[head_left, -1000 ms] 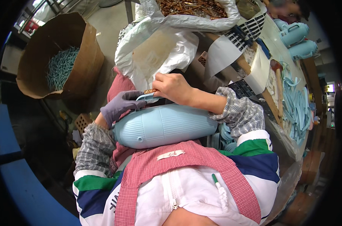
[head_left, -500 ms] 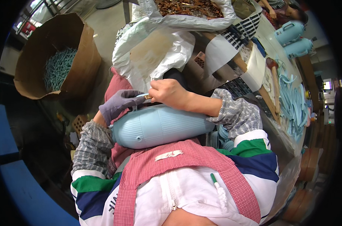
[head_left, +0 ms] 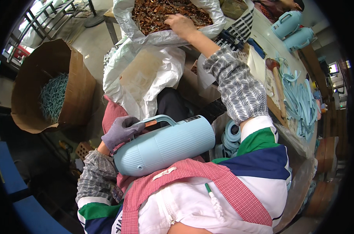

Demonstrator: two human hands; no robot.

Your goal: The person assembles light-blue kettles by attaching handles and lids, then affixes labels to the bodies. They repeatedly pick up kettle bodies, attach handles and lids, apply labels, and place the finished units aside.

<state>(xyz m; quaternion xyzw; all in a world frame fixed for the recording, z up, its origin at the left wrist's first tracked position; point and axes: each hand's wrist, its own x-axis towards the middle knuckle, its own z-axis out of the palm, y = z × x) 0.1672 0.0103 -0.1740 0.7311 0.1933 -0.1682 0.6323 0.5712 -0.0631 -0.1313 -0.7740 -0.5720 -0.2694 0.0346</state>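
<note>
Light-blue ribbed plastic flask (head_left: pixel 171 145) lies on its side across the lap, against the red checked cloth apron (head_left: pixel 184 167). We note its long axis runs left to right, the right end tipped slightly farther from the body; its curved light-blue handle (head_left: pixel 167 117) faces away from us. Left hand (head_left: pixel 122 132), in a grey-purple glove, is the nearer: it grasps the handle's left end, a small coppery strip (head_left: pixel 150 123) lying just beside the fingertips. Right hand (head_left: pixel 181 26), bare, is well apart, straight out beyond the flask and slightly right, touching thin coppery pieces (head_left: pixel 151 17) in a white plastic sack (head_left: pixel 124 21). We cannot tell whether its fingers pinch one. Second white sack (head_left: pixel 171 64) lies between flask and right hand.
</note>
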